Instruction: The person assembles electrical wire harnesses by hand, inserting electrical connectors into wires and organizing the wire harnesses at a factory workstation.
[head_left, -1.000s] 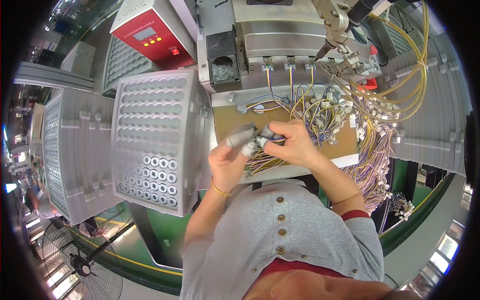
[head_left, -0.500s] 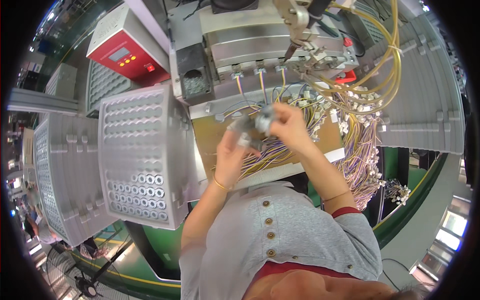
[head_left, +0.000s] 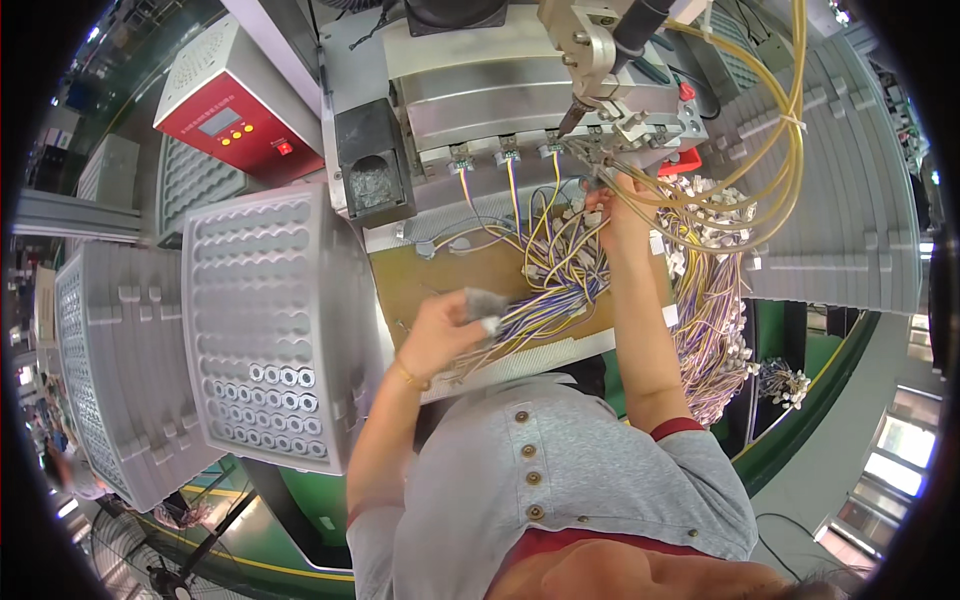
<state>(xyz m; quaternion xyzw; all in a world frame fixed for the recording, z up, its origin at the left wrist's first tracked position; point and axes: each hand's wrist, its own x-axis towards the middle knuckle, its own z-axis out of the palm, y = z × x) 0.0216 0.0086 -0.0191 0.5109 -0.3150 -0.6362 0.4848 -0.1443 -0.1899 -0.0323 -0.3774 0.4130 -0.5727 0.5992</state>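
My left hand [head_left: 440, 332], blurred, hovers over the near left side of the brown work board [head_left: 405, 285]. Grey and white coverings show on its fingertips, next to a bundle of purple, yellow and white wires [head_left: 550, 305]; whether it pinches anything is unclear. Farther off, my right hand [head_left: 624, 208] reaches to the far end of the wires, beside the machine's front edge. Yellow hoses [head_left: 660, 205] partly cover its fingers, so what they grip cannot be seen. Three small parts with wire leads, one a wired connector [head_left: 508, 158], sit along the metal fixture [head_left: 480, 105].
Above the fixture hangs a tool head [head_left: 575, 115]. A black box [head_left: 372, 150] with a hollow stands left of it, near a red controller [head_left: 240, 130]. At left, a pale tray [head_left: 255, 235] holds round metal rings. More wires [head_left: 710, 300] hang at right beside stacked trays [head_left: 835, 190].
My hands were together over the board, handling a small grey metal part. Now they are apart: the left has moved left and nearer, the right has gone away toward the machine.
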